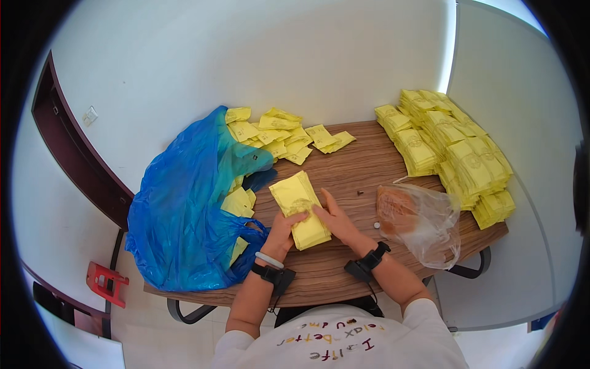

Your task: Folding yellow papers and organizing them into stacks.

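Observation:
Between my two hands is a stack of yellow paper packets (299, 192), tilted a little above the table near its middle. My left hand (284, 229) grips the stack's lower left side, its thumb lying across the top packet. From the right, my right hand (338, 220) presses its thumb on the front and holds the side, the other fingers partly hidden. To the left lies a large blue plastic bag (190, 203) with yellow packets showing in its opening. Loose yellow packets (270, 132) spill in a heap behind it.
Neat piles of yellow packets (452, 147) cover the table's far right corner. A clear plastic bag (424, 224) with something orange-brown inside lies nearer. A small white round piece (377, 226) rests beside it. A red stool (106, 283) stands on the floor at left; walls close in behind and right.

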Tool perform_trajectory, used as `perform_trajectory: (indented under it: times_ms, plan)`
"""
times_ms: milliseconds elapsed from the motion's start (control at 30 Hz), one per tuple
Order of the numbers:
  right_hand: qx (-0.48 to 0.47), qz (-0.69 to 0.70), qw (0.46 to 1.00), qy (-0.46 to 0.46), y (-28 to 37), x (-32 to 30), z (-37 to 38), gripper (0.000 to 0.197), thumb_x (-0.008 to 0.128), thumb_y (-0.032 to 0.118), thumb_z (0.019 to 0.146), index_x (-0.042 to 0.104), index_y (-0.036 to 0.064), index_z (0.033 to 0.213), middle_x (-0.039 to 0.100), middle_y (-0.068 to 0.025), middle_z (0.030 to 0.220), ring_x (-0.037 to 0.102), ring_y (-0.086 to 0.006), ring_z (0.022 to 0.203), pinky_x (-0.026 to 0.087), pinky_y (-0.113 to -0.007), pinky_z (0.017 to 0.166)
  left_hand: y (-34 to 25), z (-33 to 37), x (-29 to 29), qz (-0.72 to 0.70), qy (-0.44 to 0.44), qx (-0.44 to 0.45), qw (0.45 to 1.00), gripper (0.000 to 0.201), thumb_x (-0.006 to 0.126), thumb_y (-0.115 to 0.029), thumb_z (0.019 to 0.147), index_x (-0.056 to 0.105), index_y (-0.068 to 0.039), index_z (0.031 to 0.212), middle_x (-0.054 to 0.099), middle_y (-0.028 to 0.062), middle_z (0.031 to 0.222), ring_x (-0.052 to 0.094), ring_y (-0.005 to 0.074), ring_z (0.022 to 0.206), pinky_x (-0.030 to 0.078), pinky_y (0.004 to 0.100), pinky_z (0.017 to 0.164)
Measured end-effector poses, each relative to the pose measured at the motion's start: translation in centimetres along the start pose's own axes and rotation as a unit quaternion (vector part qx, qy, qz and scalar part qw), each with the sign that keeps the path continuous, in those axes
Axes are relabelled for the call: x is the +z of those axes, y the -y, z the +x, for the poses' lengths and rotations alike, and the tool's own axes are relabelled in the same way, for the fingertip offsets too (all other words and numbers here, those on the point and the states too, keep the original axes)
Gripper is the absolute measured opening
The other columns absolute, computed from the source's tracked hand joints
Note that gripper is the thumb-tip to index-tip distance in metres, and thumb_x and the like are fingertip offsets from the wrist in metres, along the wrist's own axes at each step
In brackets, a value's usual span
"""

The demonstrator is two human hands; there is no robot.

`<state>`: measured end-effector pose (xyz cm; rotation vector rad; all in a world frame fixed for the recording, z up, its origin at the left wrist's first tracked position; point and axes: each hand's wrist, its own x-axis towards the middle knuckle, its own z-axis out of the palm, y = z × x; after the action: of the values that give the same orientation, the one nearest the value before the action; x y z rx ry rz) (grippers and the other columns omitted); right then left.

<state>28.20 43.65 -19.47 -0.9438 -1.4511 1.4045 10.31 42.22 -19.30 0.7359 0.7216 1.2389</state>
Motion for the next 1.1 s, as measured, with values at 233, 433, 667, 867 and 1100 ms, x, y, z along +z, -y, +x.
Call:
perform_trajectory:
  times_ms: [233,433,667,867,1100]
  plan:
    - [-0.058,-0.183,0.98,0.055,1.2,-0.1,-1.6,0.089,0.071,0.035,0.091,0.017,0.0025,0.155,0.048,-0.0229,0.139,0.05,-0.028,0.126,0.043,-0.035,0.102,0.1,0.5,-1.0,-0.055,-0.041,0.019,0.997,0.045,0.067,0.001,0.084,0.053,0.003,0.127,0.064,0.0117,0.117,0.065,0.0256,0.105,0.055,0.0366,0.088]
    - [0.007,0.002,0.996,0.092,1.3,-1.2,-0.9,0.082,0.069,0.028,0.093,0.02,0.0055,0.155,0.049,-0.0201,0.14,0.051,-0.0249,0.125,0.043,-0.034,0.101,-0.3,0.1,-0.6,-0.05,-0.038,0.02,0.998,0.048,0.069,0.003,0.082,0.052,0.002,0.127,0.064,0.012,0.117,0.065,0.0256,0.106,0.055,0.0366,0.089]
    - [-0.122,0.051,0.99,-0.046,2.6,-1.6,-1.0,0.045,0.062,0.015,0.097,0.045,0.0039,0.138,0.053,-0.0084,0.13,0.054,-0.0131,0.111,0.046,-0.028,0.093,-0.1,-1.0,0.8,0.177,0.061,0.136,0.973,0.086,0.076,0.009,0.072,0.031,-0.005,0.145,0.056,0.0107,0.128,0.059,0.0223,0.116,0.052,0.0351,0.095]
    - [-0.19,0.022,0.981,-0.027,4.3,-2.1,-1.5,0.023,0.067,0.007,0.093,0.059,0.0041,0.115,0.058,-0.0007,0.11,0.056,-0.0068,0.095,0.048,-0.024,0.083,-0.1,-1.1,1.6,0.25,0.101,0.178,0.946,0.1,0.078,0.008,0.069,0.02,-0.008,0.15,0.05,0.0101,0.136,0.053,0.0216,0.124,0.048,0.0358,0.1]
    - [-0.198,0.039,0.979,0.025,5.6,-3.2,-1.7,0.019,0.076,0.008,0.084,0.065,0.0058,0.099,0.055,0.0038,0.095,0.053,-0.003,0.086,0.045,-0.02,0.072,0.2,-0.8,1.3,0.253,0.106,0.17,0.947,0.106,0.082,0.005,0.066,0.02,-0.008,0.151,0.049,0.0099,0.137,0.051,0.0212,0.126,0.046,0.0362,0.103]
